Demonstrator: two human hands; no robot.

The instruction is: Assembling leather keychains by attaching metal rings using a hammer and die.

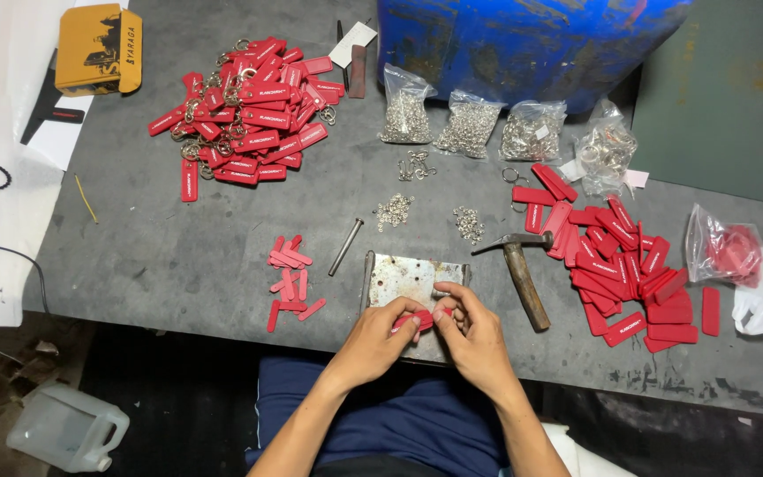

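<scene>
As both hands (pixel 426 329) meet — red tag (pixel 423 319) pinched.

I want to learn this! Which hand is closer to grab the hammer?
The right hand, probably. The hammer lies on its side of the metal plate, handle toward it. The left hand would have to cross over. Both pinch a red tag.
</scene>
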